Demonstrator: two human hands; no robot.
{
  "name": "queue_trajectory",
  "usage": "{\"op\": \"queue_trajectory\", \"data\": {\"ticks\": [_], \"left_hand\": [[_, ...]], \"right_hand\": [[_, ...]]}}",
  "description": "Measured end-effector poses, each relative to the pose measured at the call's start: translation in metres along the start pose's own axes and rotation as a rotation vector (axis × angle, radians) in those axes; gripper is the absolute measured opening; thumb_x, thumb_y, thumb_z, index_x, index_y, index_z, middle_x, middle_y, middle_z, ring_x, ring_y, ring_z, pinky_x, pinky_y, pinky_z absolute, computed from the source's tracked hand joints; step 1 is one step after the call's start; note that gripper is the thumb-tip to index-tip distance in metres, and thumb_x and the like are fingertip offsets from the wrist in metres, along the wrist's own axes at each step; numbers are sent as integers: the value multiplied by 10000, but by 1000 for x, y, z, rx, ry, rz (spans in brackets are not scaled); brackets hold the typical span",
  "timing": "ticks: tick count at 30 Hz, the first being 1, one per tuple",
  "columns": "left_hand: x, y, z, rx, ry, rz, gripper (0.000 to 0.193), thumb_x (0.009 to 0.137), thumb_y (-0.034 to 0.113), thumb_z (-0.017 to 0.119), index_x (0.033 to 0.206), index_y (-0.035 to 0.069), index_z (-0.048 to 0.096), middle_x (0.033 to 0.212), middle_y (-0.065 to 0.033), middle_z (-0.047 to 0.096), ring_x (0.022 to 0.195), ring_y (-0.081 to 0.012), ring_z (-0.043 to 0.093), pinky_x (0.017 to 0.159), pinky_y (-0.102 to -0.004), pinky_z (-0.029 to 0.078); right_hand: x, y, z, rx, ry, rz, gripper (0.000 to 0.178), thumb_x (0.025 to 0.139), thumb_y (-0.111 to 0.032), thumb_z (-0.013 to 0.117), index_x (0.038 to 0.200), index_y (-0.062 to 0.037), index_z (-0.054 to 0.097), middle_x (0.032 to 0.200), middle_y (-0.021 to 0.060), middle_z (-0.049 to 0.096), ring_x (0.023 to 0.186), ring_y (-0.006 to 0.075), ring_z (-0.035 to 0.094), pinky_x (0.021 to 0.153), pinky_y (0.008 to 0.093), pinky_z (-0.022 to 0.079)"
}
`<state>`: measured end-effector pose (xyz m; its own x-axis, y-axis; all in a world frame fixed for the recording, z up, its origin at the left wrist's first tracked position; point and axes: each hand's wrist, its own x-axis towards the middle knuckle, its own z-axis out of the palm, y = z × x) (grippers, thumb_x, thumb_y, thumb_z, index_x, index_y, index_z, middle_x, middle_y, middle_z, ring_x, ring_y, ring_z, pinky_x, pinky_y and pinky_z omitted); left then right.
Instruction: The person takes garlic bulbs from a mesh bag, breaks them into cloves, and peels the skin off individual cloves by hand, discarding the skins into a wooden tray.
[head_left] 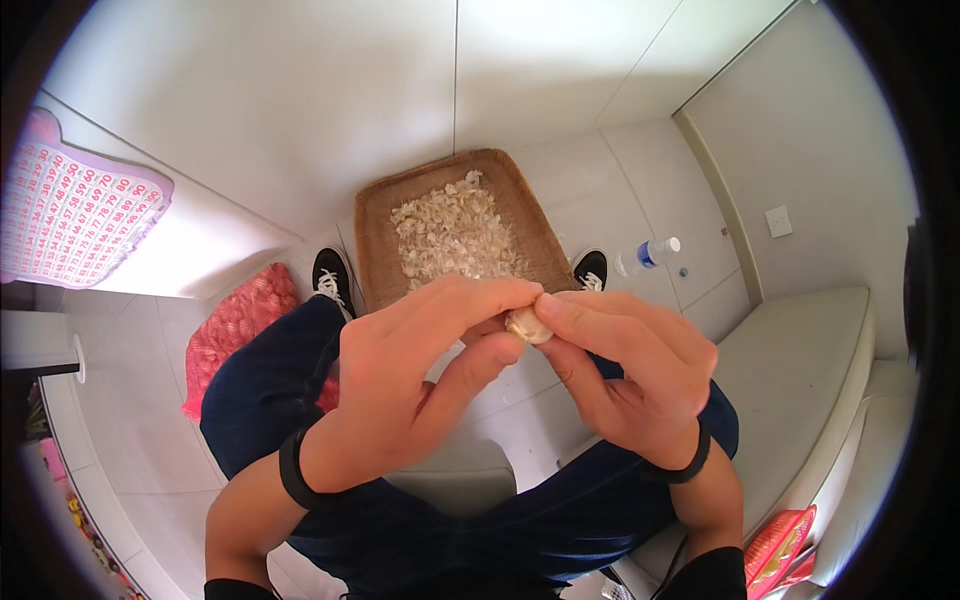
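Garlic [528, 326] under peeling, apparently.
Left hand [420, 350] and right hand [635, 360] together, fingertips clamped on garlic between them. Next move seems to call for a steady pinch. Tray [376, 235] lies beyond both.

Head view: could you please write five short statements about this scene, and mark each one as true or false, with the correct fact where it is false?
1. The left hand and the right hand both have their fingers on one pale bulb. True.
2. The red mesh bag lies to the left of the woven tray. True.
3. Nothing lies on the tray. False: a spread of pale, papery flakes lies on it.
4. The bottle is on the left side of the tray. False: the bottle is on its right side.
5. Both shoes are white all over. False: the shoes are dark, with white laces.
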<state>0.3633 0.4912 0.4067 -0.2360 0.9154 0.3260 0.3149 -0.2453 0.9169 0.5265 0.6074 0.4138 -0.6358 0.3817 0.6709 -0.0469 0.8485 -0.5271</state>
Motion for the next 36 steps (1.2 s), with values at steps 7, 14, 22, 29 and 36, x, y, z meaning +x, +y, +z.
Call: {"op": "queue_trajectory", "data": {"ticks": [7,14,22,29,36], "left_hand": [[2,-1,-1,96,-11,143,346,922,141,716,1157,-104,648,921,-152,695,782,-186,663,685,-258,524],[1,2,0,151,10,133,326,859,69,750,1134,-83,662,922,-144,698,769,-192,656,691,-265,531],[-5,0,7,38,93,86,305,809,39,764,1096,-46,706,937,-135,713,766,-209,679,666,-275,534],[-1,-5,1,128,44,202,441,884,343,748,1107,-35,712,937,-127,694,785,-182,619,662,-272,458],[-1,-6,0,75,13,177,424,853,317,794,1075,-33,706,928,-126,692,775,-178,612,653,-275,453]], "right_hand": [[1,-1,2,-41,33,-63,288,668,75,753,951,30,730,802,111,694,636,203,666,543,250,535],[5,-9,-11,28,-62,43,361,639,72,819,982,20,720,857,137,699,637,190,635,557,252,493],[2,-8,-8,169,-66,107,261,703,114,776,938,30,697,841,134,696,646,152,634,559,216,490],[-2,-15,-11,253,-132,220,277,716,160,718,961,59,638,813,109,682,654,133,632,585,228,504],[0,-16,-12,386,-132,316,271,711,146,690,962,62,632,835,87,664,658,97,587,563,227,459]]}}
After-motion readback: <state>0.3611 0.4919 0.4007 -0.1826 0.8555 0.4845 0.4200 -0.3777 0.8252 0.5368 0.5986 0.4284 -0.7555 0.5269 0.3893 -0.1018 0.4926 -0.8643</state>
